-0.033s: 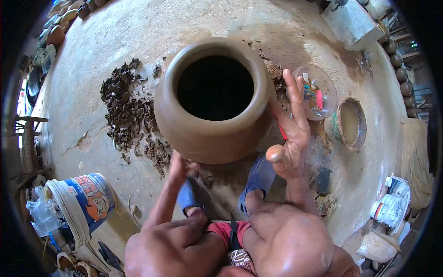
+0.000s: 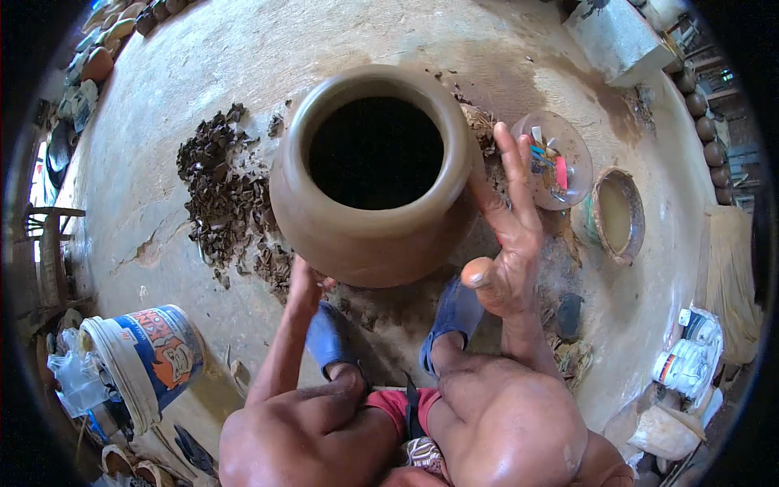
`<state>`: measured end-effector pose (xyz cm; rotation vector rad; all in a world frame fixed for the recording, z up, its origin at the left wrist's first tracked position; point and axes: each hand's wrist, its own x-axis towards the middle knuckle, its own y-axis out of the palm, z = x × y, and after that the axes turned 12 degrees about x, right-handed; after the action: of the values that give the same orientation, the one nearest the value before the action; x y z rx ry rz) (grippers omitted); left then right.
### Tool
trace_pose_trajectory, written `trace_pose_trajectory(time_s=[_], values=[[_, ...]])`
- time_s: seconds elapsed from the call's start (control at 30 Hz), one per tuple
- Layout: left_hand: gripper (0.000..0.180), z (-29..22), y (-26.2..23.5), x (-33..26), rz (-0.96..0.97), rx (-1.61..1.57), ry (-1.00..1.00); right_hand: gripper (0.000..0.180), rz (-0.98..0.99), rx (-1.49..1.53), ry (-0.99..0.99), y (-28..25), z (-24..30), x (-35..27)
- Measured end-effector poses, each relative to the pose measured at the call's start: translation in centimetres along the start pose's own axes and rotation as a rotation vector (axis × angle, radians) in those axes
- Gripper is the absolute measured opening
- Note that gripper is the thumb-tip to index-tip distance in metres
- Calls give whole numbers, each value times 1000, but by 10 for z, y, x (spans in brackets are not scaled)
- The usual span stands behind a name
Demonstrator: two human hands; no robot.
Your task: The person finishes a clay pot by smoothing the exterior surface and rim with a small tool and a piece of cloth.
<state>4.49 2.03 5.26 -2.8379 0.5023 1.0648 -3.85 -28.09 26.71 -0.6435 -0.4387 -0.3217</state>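
A large round clay pot (image 2: 369, 243) with a wide, thick rim and dark opening stands in front of me, its surface smooth and damp-looking. My right hand (image 2: 513, 235) is at its right side, fingers stretched up and thumb apart. At least one finger lies close against the wall; I cannot tell whether it presses there. At the pot's lower left is my left hand (image 2: 304, 284), its fingers mostly hidden by the pot's underside. Dark clay scraps (image 2: 231, 183) lie in a heap left of the pot.
Right of my hand are a clear plastic tub (image 2: 580, 174) of small tools and a basin (image 2: 637, 223) of murky water. A blue-and-white bucket (image 2: 174, 353) stands at left. Concrete block (image 2: 621, 45) sits far right. My feet wear blue shoes (image 2: 330, 333) below the pot.
My left hand has shifted slightly left and up along the pot's lower edge. The right hand has moved a little to the left. The pot looks much the same.
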Motion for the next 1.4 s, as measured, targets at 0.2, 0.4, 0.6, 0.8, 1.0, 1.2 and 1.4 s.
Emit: trace_pose_trajectory(time_s=[0.2, 0.4, 0.6, 0.8, 1.0, 1.2, 1.4], values=[[48, 68, 26, 3, -192, 57, -35, 104, 29, 12, -51, 9, 6, -10], [58, 53, 37, -14, -188, -88, -89, 72, 82, 3, -69, 9, 28, 2], [55, 57, -21, 36, -351, 136, -14, 31, -121, 9, -113, -21, 21, 35], [55, -62, -49, 99, 6, 244, 324, 62, 463, -157, -198, -58, 41, 144], [75, -144, -35, 167, 244, 566, 359, 68, 1103, -450, -261, -35, 54, 221], [75, -144, -35, 193, 123, 781, 206, 63, 1297, -523, -246, -35, 65, 241], [71, -87, -45, 133, -237, 649, 102, 60, 1324, -377, 132, -38, 76, 200]])
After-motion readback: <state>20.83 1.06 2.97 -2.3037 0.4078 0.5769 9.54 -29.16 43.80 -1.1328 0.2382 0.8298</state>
